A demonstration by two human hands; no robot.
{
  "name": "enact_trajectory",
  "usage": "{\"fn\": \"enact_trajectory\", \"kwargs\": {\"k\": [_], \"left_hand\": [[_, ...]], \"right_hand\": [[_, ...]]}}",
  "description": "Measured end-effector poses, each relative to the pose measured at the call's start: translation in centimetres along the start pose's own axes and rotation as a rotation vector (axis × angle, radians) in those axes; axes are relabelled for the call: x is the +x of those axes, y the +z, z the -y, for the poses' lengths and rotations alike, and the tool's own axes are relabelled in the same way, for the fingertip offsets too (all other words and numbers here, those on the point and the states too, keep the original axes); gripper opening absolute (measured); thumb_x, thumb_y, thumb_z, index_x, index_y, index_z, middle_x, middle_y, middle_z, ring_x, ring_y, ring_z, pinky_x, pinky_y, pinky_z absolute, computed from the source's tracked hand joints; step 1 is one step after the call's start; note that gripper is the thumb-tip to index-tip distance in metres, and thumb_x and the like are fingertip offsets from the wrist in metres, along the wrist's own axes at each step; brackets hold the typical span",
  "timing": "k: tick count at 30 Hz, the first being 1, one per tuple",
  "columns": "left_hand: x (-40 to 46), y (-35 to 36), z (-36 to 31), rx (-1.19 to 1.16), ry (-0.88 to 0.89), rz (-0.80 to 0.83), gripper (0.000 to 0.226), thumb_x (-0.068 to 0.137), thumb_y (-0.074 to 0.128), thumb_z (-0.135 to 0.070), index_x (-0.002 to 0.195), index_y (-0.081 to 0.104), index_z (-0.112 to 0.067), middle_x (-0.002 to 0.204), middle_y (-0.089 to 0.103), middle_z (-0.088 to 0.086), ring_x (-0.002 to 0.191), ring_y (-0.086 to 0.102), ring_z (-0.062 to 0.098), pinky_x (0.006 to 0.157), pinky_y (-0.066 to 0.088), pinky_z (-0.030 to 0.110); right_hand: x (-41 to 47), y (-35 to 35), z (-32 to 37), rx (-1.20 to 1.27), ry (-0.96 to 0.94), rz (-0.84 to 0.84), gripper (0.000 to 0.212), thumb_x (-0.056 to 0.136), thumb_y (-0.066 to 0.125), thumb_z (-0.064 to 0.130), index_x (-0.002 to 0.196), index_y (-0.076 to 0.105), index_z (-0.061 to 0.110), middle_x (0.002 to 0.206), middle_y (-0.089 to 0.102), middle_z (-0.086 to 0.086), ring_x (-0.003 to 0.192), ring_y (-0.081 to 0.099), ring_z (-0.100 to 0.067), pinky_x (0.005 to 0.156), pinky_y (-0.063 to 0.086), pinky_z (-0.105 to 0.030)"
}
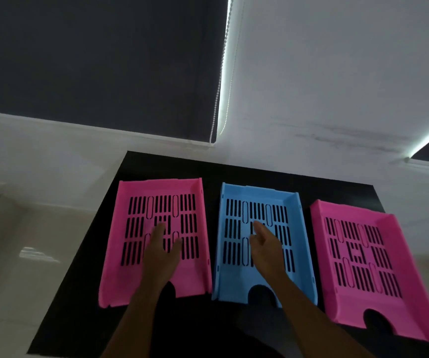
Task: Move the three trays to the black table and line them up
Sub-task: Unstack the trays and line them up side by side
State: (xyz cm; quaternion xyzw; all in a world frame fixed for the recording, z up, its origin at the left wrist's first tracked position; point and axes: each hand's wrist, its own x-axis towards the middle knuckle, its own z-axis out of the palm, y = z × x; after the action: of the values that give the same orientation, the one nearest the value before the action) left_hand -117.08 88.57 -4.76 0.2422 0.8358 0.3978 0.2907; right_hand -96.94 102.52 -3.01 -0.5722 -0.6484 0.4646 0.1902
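Three trays point(257, 288) on black table point(79, 293), seemingly aligned.

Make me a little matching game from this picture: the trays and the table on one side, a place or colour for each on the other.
Things:
1. Blue tray
2. Left pink tray
3. Right pink tray
4. Table

Descriptions:
A. Black
B. Under the left hand
C. Middle of the row
D. No hand over it

Pairs: 1-C, 2-B, 3-D, 4-A
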Motion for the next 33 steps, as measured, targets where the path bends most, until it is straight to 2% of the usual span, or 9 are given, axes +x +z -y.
{"fn": "enact_trajectory", "kwargs": {"k": [3,6,12,16,18,20,21,23,33], "left_hand": [[-1.1,3.6,-2.0,0.017,0.049,0.195,0.078,0.095,0.055,-0.044,0.158,0.013,-0.023,0.165,0.02,0.005,0.148,0.027,0.029,0.117,0.025,0.048],[-1.6,6.3,-2.7,0.003,0.058,0.334,0.088,0.093,0.058,-0.045,0.158,0.003,-0.024,0.165,0.02,0.007,0.147,0.03,0.031,0.117,0.025,0.048],[-1.2,8.4,-2.2,0.038,0.106,0.355,0.09,0.097,0.059,-0.025,0.157,-0.008,-0.018,0.167,0.006,0.008,0.151,0.018,0.028,0.116,0.015,0.035],[-1.1,8.5,-2.2,0.047,0.167,0.371,0.086,0.098,0.056,-0.02,0.157,-0.007,-0.019,0.163,0.003,0.001,0.14,0.037,0.017,0.109,0.02,0.025],[-0.9,8.9,-1.8,0.065,0.156,0.375,0.083,0.099,0.054,-0.019,0.157,-0.006,-0.022,0.154,0.022,-0.006,0.088,0.062,0.001,0.086,0.054,0.014],[-0.5,9.5,-1.0,0.079,0.138,0.364,0.079,0.099,0.052,-0.021,0.157,-0.002,-0.026,0.11,0.06,-0.016,0.049,0.043,0.004,0.05,0.055,0.029],[-0.4,9.7,-0.7,0.088,0.13,0.362,0.077,0.1,0.052,-0.021,0.158,0.001,-0.027,0.078,0.052,-0.016,0.044,0.036,0.005,0.044,0.05,0.033],[-0.5,9.8,-0.5,0.089,0.14,0.351,0.072,0.1,0.051,-0.019,0.158,0.008,-0.026,0.059,0.033,-0.008,0.042,0.029,0.002,0.043,0.04,0.025],[-1.0,9.9,-0.8,0.07,0.195,0.288,0.064,0.101,0.049,-0.018,0.155,0.015,-0.024,0.055,0.033,-0.004,0.041,0.027,0.002,0.039,0.034,0.016]], "right_hand": [[0.1,-3.3,-2.6,0.008,0.083,-0.215,0.047,0.1,0.053,0.008,0.146,0.047,0.01,0.136,0.059,-0.005,0.115,0.063,-0.02,0.096,0.05,-0.031],[0.0,-6.2,-6.2,-0.036,0.157,-0.373,0.041,0.091,0.058,0.029,0.131,0.048,0.023,0.122,0.063,-0.015,0.101,0.07,-0.03,0.076,0.063,-0.049],[0.8,-8.7,-12.9,-0.265,0.357,-0.409,0.079,0.073,0.059,0.068,0.129,0.044,0.013,0.128,0.054,-0.017,0.115,0.06,-0.039,0.089,0.056,-0.059],[0.3,-8.8,-11.7,-0.181,0.345,-0.354,0.067,0.083,0.066,0.05,0.136,0.042,0.015,0.119,0.063,-0.013,0.101,0.069,-0.034,0.081,0.061,-0.054],[0.4,-8.6,-11.1,-0.158,0.314,-0.355,0.059,0.09,0.065,0.036,0.139,0.041,0.013,0.126,0.062,-0.014,0.109,0.067,-0.034,0.087,0.059,-0.055],[0.5,-8.3,-10.6,-0.16,0.279,-0.351,0.063,0.094,0.061,0.03,0.149,0.035,0.013,0.147,0.052,-0.015,0.129,0.056,-0.037,0.1,0.051,-0.058],[0.7,-8.1,-10.7,-0.159,0.273,-0.343,0.066,0.096,0.059,0.027,0.153,0.03,0.012,0.154,0.045,-0.014,0.136,0.05,-0.037,0.105,0.047,-0.059],[0.9,-8.0,-11.0,-0.154,0.263,-0.317,0.066,0.098,0.056,0.022,0.156,0.025,0.012,0.156,0.042,-0.015,0.137,0.048,-0.037,0.106,0.046,-0.059],[1.2,-8.5,-11.9,-0.12,0.185,-0.181,0.07,0.1,0.048,0.005,0.16,0.014,0.016,0.163,0.03,-0.013,0.142,0.042,-0.036,0.112,0.04,-0.058]]}}
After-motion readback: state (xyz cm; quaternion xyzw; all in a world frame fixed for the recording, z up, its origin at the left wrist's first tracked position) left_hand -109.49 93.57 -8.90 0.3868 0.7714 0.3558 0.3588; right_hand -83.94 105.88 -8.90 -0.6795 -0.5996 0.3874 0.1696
